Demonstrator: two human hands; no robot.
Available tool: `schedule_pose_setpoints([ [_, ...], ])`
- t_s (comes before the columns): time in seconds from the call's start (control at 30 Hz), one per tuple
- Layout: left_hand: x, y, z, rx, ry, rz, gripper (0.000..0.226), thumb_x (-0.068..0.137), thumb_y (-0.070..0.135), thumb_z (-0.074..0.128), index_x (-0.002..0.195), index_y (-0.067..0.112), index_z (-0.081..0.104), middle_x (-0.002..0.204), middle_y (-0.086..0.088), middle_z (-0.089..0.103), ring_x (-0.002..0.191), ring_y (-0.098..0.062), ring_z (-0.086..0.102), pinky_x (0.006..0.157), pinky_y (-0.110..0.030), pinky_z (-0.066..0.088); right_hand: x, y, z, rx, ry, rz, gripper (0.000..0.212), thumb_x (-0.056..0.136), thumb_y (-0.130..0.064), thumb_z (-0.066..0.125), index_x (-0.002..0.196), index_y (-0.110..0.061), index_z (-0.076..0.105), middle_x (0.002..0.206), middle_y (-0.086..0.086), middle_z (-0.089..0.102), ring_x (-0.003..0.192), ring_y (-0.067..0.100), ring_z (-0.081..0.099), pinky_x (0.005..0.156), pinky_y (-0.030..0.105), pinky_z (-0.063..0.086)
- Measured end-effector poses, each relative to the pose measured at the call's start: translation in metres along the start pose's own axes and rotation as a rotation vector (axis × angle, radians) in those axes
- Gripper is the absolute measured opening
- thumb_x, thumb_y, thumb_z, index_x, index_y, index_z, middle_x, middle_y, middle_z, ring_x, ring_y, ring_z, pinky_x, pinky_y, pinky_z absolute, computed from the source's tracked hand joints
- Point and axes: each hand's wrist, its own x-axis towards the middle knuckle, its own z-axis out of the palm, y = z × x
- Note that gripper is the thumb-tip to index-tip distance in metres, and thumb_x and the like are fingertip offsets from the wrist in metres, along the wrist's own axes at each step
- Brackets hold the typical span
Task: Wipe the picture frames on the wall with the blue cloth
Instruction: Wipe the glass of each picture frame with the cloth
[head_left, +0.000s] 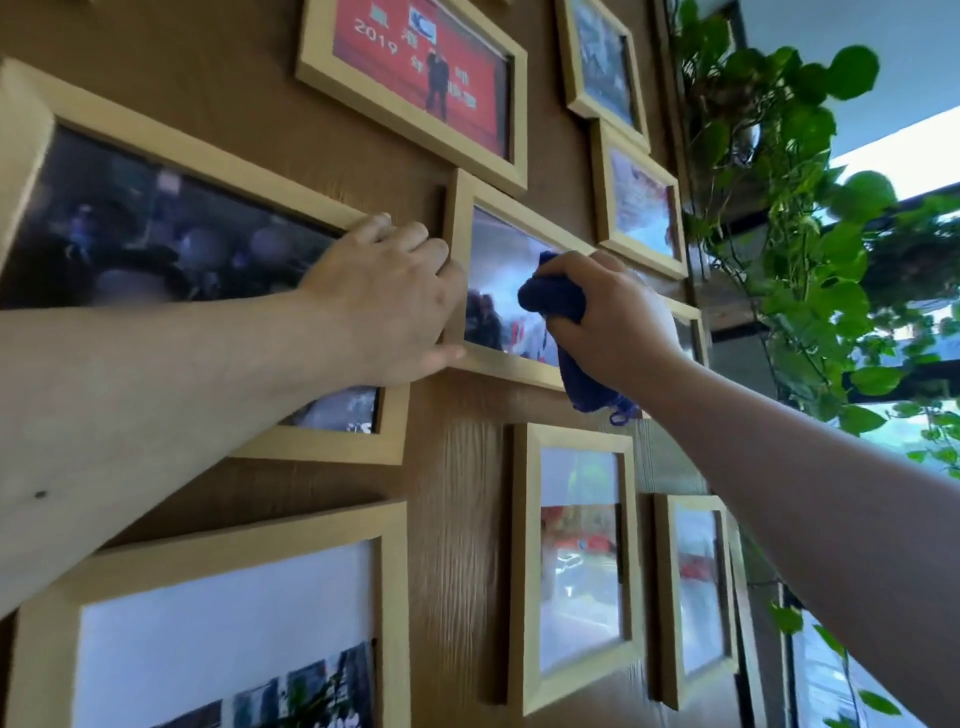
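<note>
Several light wooden picture frames hang on a brown wood-grain wall. My right hand (615, 317) is closed around a bunched blue cloth (556, 301) and presses it against the glass of the small middle frame (460, 260). A tail of the cloth hangs below that frame's lower edge. My left hand (387, 296) grips the left side of the same frame, fingers over its left rail and thumb under its lower corner. The right part of that frame is hidden behind my right hand.
A large dark-photo frame (26, 135) lies behind my left forearm. A red-photo frame (311, 52) hangs above, and upright frames (524, 571) hang below. A leafy green vine (795, 156) trails over shelves at the wall's right edge, beside a bright window.
</note>
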Motion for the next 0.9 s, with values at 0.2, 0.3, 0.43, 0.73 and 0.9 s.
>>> schedule_pose_setpoints([
  [0.2, 0.015, 0.01, 0.002, 0.1, -0.057, -0.063, 0.091, 0.083, 0.074, 0.027, 0.147, 0.008, 0.025, 0.155, -0.015, 0.026, 0.145, -0.032, 0.016, 0.117, -0.056, 0.014, 0.047, 0.008, 0.013, 0.068, 0.026, -0.054, 0.039, 0.082, -0.025, 0.06, 0.119, -0.033, 0.051, 0.115, 0.0, 0.055, 0.088, 0.019, 0.054, 0.067, 0.034, 0.046],
  [0.3, 0.023, 0.015, 0.003, 0.118, -0.092, -0.114, 0.097, 0.08, 0.077, 0.022, 0.147, 0.007, 0.021, 0.157, -0.016, 0.021, 0.147, -0.032, 0.011, 0.118, -0.056, 0.012, 0.065, 0.006, 0.021, 0.09, 0.042, -0.099, 0.041, 0.08, -0.025, 0.061, 0.119, -0.031, 0.052, 0.116, 0.0, 0.055, 0.089, 0.018, 0.053, 0.063, 0.031, 0.042],
  [0.43, 0.028, 0.019, 0.006, 0.127, -0.139, -0.156, 0.102, 0.077, 0.081, 0.019, 0.148, 0.008, 0.021, 0.158, -0.015, 0.019, 0.147, -0.031, 0.008, 0.118, -0.056, 0.008, 0.075, -0.002, 0.033, 0.095, 0.064, -0.178, 0.044, 0.082, -0.026, 0.061, 0.125, -0.03, 0.05, 0.124, 0.003, 0.051, 0.089, 0.018, 0.051, 0.062, 0.028, 0.035],
  [0.73, 0.033, 0.023, 0.004, 0.091, -0.17, -0.187, 0.105, 0.074, 0.083, 0.03, 0.149, 0.011, 0.018, 0.158, -0.013, 0.018, 0.147, -0.029, 0.007, 0.118, -0.056, 0.007, 0.062, 0.056, 0.037, -0.124, 0.037, -0.175, 0.04, 0.086, -0.034, 0.058, 0.124, -0.03, 0.047, 0.112, 0.004, 0.049, 0.081, 0.024, 0.055, 0.061, 0.038, 0.05],
  [0.9, 0.032, 0.022, 0.009, 0.059, -0.122, -0.184, 0.105, 0.073, 0.083, 0.032, 0.149, 0.012, 0.018, 0.157, -0.013, 0.019, 0.146, -0.029, 0.011, 0.118, -0.056, 0.01, 0.049, 0.102, 0.039, -0.17, -0.032, 0.016, 0.038, 0.084, -0.028, 0.059, 0.121, -0.028, 0.048, 0.12, 0.008, 0.05, 0.089, 0.028, 0.055, 0.064, 0.035, 0.046],
])
